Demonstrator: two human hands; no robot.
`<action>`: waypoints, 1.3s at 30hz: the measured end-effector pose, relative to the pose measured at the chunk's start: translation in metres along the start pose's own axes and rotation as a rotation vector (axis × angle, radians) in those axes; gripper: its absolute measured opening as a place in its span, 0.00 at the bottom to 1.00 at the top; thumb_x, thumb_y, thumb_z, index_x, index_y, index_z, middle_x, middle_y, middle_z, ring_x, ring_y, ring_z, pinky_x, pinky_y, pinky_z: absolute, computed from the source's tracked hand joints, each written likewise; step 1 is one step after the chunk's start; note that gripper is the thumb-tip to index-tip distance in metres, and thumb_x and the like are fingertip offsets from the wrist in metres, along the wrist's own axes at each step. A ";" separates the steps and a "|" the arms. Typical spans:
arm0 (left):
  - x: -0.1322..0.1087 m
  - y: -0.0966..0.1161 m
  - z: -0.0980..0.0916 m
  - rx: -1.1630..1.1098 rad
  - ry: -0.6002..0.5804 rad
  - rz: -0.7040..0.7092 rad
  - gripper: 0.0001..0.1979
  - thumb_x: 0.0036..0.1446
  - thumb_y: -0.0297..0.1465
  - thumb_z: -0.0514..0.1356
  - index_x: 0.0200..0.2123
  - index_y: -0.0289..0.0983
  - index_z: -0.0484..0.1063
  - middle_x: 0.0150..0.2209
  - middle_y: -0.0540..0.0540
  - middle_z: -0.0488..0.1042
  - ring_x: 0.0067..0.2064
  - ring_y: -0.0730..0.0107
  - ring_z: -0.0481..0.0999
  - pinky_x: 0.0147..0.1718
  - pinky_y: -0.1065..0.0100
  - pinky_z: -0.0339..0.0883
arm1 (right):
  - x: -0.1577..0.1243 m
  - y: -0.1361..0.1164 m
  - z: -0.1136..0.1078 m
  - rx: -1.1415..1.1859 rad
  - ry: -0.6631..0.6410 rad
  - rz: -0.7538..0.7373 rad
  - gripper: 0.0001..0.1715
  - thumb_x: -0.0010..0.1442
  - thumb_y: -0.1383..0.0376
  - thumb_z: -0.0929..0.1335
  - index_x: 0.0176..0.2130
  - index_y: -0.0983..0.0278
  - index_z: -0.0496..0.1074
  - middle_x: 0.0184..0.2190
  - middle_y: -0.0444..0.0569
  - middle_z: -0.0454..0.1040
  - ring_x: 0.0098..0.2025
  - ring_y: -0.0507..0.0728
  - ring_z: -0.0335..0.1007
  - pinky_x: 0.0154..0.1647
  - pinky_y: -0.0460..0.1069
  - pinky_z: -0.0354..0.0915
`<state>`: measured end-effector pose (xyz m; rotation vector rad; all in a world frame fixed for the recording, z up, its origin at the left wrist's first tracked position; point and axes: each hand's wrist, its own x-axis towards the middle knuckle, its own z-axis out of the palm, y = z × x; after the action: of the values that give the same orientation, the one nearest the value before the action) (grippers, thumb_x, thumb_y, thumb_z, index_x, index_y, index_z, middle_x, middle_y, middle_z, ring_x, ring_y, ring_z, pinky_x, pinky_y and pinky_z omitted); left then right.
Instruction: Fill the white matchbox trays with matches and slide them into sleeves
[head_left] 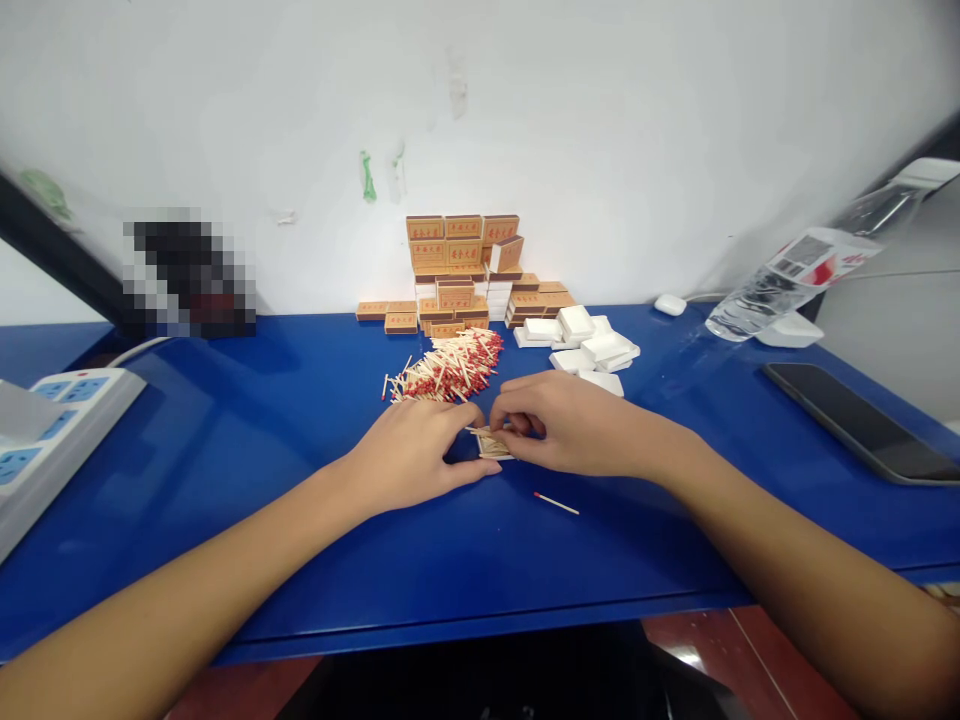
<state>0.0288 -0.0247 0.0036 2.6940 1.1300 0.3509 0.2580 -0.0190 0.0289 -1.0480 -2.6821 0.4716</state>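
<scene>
A small white matchbox tray (495, 455) filled with wooden matches (492, 444) lies on the blue table between my hands. My left hand (420, 450) curves around the tray's left end, thumb at the near side and fingers at the far side. With bent, pinched fingers, my right hand (547, 425) works at the matches over the tray's right part, which it partly hides. Behind the left hand is a loose heap of red-tipped matches (454, 368). One single match (556, 503) rests on the table in front of the tray.
Stacked matchboxes (461, 255) stand against the wall, with empty white trays (600, 345) piled to their right. At the right are a phone (862, 420), a tilted plastic bottle (802, 265) and a white earbud case (670, 305). A power strip (112, 400) sits at the left.
</scene>
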 end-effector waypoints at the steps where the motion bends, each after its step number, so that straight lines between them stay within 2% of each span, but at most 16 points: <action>1: 0.000 0.000 0.000 -0.003 0.001 -0.002 0.19 0.63 0.50 0.62 0.39 0.39 0.73 0.28 0.50 0.73 0.28 0.67 0.72 0.25 0.67 0.54 | 0.000 0.000 0.001 -0.001 0.000 0.001 0.04 0.62 0.68 0.69 0.34 0.64 0.75 0.28 0.43 0.71 0.30 0.52 0.62 0.32 0.48 0.53; 7: 0.000 0.000 0.001 0.008 0.002 -0.002 0.20 0.64 0.51 0.61 0.37 0.39 0.72 0.28 0.49 0.74 0.28 0.67 0.72 0.25 0.67 0.56 | 0.002 0.000 0.005 0.040 0.021 -0.008 0.07 0.64 0.65 0.70 0.33 0.63 0.72 0.28 0.42 0.71 0.29 0.51 0.61 0.31 0.48 0.54; 12: 0.000 -0.001 0.002 0.004 0.001 0.002 0.21 0.64 0.52 0.61 0.38 0.39 0.72 0.28 0.49 0.74 0.28 0.67 0.73 0.26 0.67 0.59 | 0.003 -0.002 0.007 0.048 0.008 0.019 0.07 0.63 0.67 0.71 0.31 0.63 0.71 0.28 0.41 0.71 0.28 0.50 0.60 0.31 0.48 0.53; 20: 0.001 -0.001 0.001 0.025 -0.005 -0.005 0.20 0.63 0.51 0.61 0.36 0.39 0.71 0.28 0.49 0.74 0.27 0.67 0.72 0.25 0.66 0.57 | 0.005 0.000 0.009 0.064 -0.019 -0.002 0.11 0.60 0.67 0.72 0.30 0.62 0.66 0.28 0.40 0.68 0.27 0.50 0.58 0.30 0.47 0.52; 28: 0.001 0.000 0.000 0.015 -0.002 0.002 0.21 0.63 0.51 0.61 0.35 0.38 0.71 0.28 0.49 0.73 0.28 0.68 0.72 0.25 0.67 0.56 | 0.002 0.010 0.002 -0.009 0.019 0.011 0.06 0.61 0.67 0.71 0.32 0.62 0.69 0.28 0.41 0.70 0.28 0.51 0.60 0.31 0.48 0.51; 31: 0.000 0.000 0.000 0.004 -0.013 -0.002 0.20 0.63 0.51 0.62 0.39 0.39 0.73 0.29 0.49 0.74 0.28 0.68 0.72 0.25 0.67 0.55 | 0.001 0.011 0.000 -0.064 -0.006 0.013 0.07 0.64 0.65 0.70 0.33 0.62 0.72 0.29 0.43 0.71 0.28 0.51 0.59 0.31 0.48 0.51; 35: 0.001 -0.001 0.001 0.002 -0.019 -0.007 0.21 0.64 0.51 0.61 0.43 0.39 0.75 0.29 0.50 0.74 0.29 0.67 0.72 0.26 0.67 0.54 | 0.000 0.007 0.000 -0.083 -0.025 -0.010 0.11 0.68 0.62 0.68 0.33 0.63 0.73 0.30 0.44 0.72 0.29 0.52 0.62 0.32 0.49 0.52; 39: 0.001 0.000 0.000 0.000 -0.020 0.004 0.20 0.64 0.51 0.61 0.41 0.39 0.74 0.29 0.50 0.74 0.29 0.67 0.71 0.26 0.67 0.54 | 0.001 0.001 0.001 -0.019 0.006 -0.010 0.09 0.67 0.65 0.68 0.34 0.64 0.73 0.29 0.44 0.72 0.29 0.51 0.62 0.32 0.48 0.53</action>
<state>0.0295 -0.0238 0.0036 2.6939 1.1191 0.3240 0.2573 -0.0182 0.0277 -1.0394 -2.6901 0.4418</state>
